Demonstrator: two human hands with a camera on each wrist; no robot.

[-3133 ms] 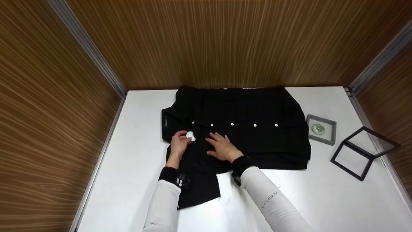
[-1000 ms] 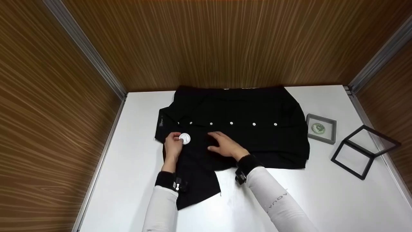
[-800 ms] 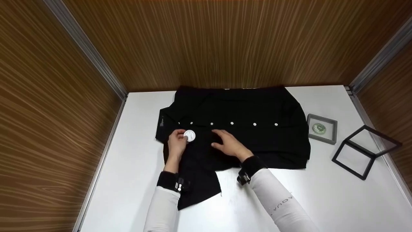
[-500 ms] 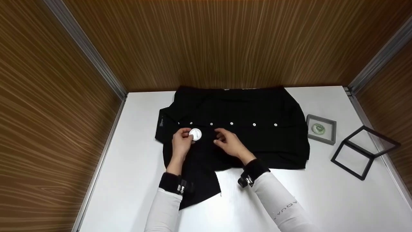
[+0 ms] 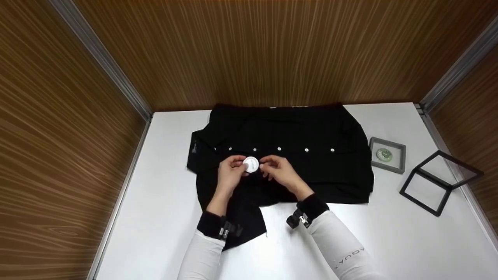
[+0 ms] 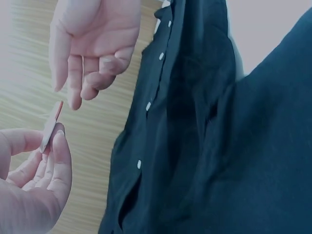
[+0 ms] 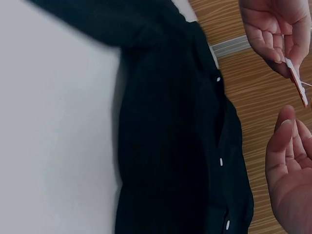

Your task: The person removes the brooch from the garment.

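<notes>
My left hand [image 5: 229, 175] pinches a round white pin badge [image 5: 252, 165] between thumb and fingers, held up over the black shirt [image 5: 311, 128]. Seen edge-on in the left wrist view, the badge [image 6: 52, 126] is thin with a reddish rim. A fine wire sticks out from the badge [image 7: 295, 80] in the right wrist view. My right hand [image 5: 286, 173] hovers at the badge's right side, fingers loosely bent and holding nothing; both wrist views show a small gap between them. The shirt lies flat with white buttons along its front, one sleeve toward me.
Right of the shirt, a grey square frame [image 5: 402, 159] holds a round green item [image 5: 384, 154]. Beyond it a black hinged frame [image 5: 418, 203] stands partly open on the white table [image 5: 163, 194]. Wood-patterned walls [image 5: 249, 54] enclose the back and sides.
My left hand has carried the badge rightward across the shirt to my right hand. The right hand has lifted from the shirt, shifted slightly right and bent its fingers.
</notes>
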